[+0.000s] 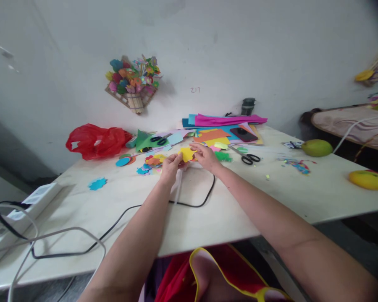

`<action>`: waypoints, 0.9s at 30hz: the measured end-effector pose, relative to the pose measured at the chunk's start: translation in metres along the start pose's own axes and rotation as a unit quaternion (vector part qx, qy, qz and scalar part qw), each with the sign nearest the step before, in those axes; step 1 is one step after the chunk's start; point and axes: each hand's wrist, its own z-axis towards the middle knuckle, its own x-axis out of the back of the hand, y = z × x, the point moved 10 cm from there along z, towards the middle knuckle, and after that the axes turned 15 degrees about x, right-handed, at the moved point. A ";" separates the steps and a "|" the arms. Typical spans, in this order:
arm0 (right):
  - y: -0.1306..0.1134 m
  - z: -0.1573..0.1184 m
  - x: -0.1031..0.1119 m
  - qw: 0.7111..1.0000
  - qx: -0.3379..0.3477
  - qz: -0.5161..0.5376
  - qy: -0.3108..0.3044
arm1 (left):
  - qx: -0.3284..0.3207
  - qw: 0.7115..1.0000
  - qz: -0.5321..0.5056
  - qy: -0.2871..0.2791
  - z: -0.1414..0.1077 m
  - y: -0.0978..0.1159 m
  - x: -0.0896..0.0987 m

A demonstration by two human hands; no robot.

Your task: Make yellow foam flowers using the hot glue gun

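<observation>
Both hands meet above the white table (233, 214), around a small yellow paper piece (187, 154). My left hand (171, 166) pinches its left edge between thumb and fingers. My right hand (205, 157) is at the paper's right side with its fingers bent; its fingertips touch or nearly touch the edge, and whether they grip it is too small to tell. Just left of the hands lie orange and yellow paper flowers (153, 160) and small blue ones (143, 169). Green paper pieces (223, 156) lie just right of my right hand.
Black-handled scissors (250, 159) lie at right, another pair (159, 140) behind. Coloured sheets (211, 135), a phone (243, 134) and a red bag (97, 141) are at the back. A black cable (126, 212) crosses the front; a power strip (34, 201) stands left, mangoes (317, 147) right.
</observation>
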 end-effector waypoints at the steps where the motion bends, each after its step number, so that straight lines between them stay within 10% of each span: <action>1: 0.004 -0.002 -0.001 0.999 -0.035 0.036 0.000 | 0.001 1.000 0.004 -0.001 0.000 0.000 -0.001; 10: 0.008 -0.009 -0.005 0.972 -0.163 0.167 0.021 | 0.005 0.999 0.037 -0.025 0.001 -0.002 -0.006; 21: 0.015 -0.012 -0.012 0.962 -0.177 0.203 0.052 | 0.012 0.998 0.057 -0.028 -0.002 -0.003 -0.010; 27: 0.015 -0.010 -0.012 0.984 -0.151 0.094 -0.030 | -0.007 1.000 0.012 -0.003 0.003 0.001 0.003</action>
